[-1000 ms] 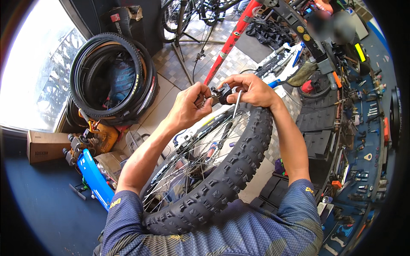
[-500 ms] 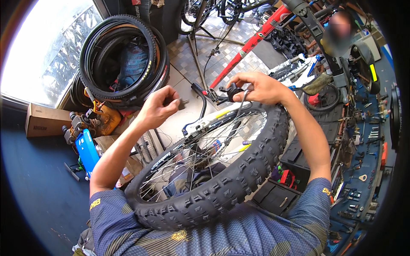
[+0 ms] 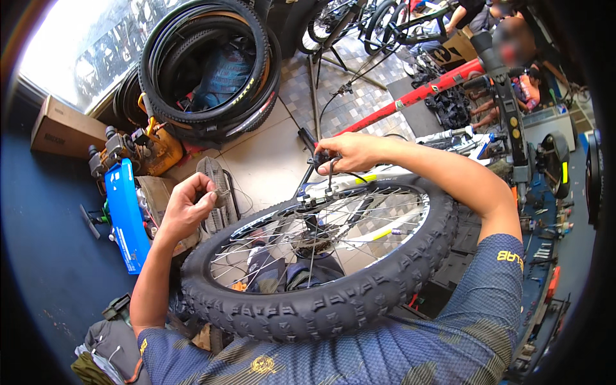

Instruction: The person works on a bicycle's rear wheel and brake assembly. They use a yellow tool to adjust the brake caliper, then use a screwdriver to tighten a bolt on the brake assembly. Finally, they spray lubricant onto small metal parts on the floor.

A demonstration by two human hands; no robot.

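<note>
My left hand is closed in a pinch, out beside the wheel's left edge. A small greyish piece shows at its fingertips; its kind is too small to tell. Beyond the wheel, my right hand grips a small black bike part, mostly hidden by the fingers. A dark cable hangs from that hand. Below lies a bicycle wheel with a knobby black tyre, its near side against my shirt. The white and yellow bike frame runs behind its spokes.
Stacked tyres stand at the back left, near a cardboard box and a blue panel. A red bar slants toward a stand on the right. Tools line the right side. Other people are at the far right.
My left hand has moved left and down, away from my right hand. The right hand has shifted left and slightly down, still gripping the black part. The view has shifted too.
</note>
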